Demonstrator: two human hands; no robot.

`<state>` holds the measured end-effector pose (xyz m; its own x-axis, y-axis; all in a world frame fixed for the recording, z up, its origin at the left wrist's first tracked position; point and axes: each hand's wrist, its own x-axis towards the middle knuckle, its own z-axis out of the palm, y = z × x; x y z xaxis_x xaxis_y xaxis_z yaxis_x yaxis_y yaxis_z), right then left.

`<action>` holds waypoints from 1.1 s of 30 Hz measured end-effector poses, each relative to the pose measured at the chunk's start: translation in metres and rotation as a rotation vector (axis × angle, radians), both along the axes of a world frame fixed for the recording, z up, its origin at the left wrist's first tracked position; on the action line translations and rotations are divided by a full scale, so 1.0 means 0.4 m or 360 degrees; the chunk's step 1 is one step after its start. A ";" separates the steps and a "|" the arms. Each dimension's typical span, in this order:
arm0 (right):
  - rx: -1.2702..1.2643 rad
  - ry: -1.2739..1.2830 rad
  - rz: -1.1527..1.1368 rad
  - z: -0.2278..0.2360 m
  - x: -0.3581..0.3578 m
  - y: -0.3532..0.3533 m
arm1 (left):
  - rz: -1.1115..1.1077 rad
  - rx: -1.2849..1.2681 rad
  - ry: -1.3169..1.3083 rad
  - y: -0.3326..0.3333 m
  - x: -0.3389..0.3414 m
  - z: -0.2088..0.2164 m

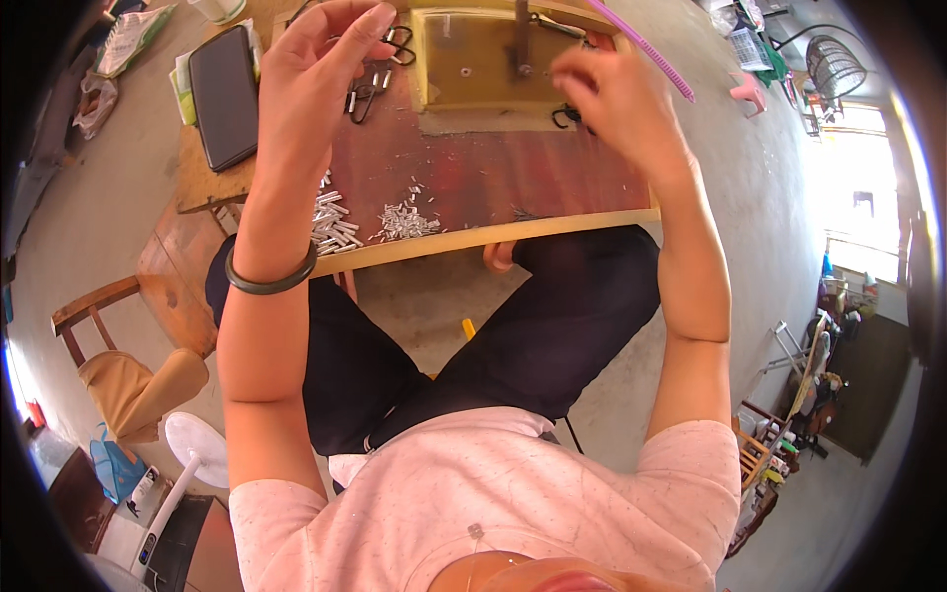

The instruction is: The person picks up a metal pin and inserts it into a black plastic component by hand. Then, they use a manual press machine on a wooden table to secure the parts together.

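My left hand is raised over the left side of the red-brown work board, its thumb and fingers drawn together. What they hold, if anything, I cannot make out. Beside it lie several dark metal hooks or clips. My right hand is at the right edge of a yellowish metal plate, fingers curled, their grasp too blurred to make out. A dark upright metal post stands over the plate. Below my right fingers is a small black loop. A purple ribbed strip slants past that hand.
Silver metal pins and a heap of smaller silver pieces lie along the board's near edge. A dark phone rests at the left. A wooden chair and a white fan stand on the left floor.
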<state>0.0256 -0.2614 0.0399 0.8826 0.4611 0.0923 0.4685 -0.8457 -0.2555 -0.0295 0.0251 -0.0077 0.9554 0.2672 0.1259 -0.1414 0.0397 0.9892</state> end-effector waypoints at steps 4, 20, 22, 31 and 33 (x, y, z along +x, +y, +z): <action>-0.0573 -0.0429 0.0069 -0.101 -0.022 -0.092 | -0.0078 0.0074 -0.0013 -0.036 -0.011 0.014; 0.1402 0.0255 -0.0301 -0.106 -0.010 -0.173 | -0.0288 0.0042 -0.0168 -0.083 -0.007 0.007; 0.1240 0.0369 -0.0499 -0.107 -0.009 -0.169 | -0.0296 -0.0038 -0.0202 -0.089 -0.006 0.005; -0.0204 0.0426 -0.0489 -0.019 -0.023 -0.158 | -0.0565 0.0213 -0.0042 -0.087 -0.013 0.014; -0.0353 0.0452 -0.0475 0.000 -0.021 -0.148 | -0.0616 0.0231 -0.0040 -0.084 -0.011 0.009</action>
<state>0.0173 -0.3206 0.0397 0.9556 0.1647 -0.2444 0.1343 -0.9815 -0.1364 -0.0340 -0.0086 -0.0040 0.9780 -0.1335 0.1605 -0.1678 -0.0446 0.9848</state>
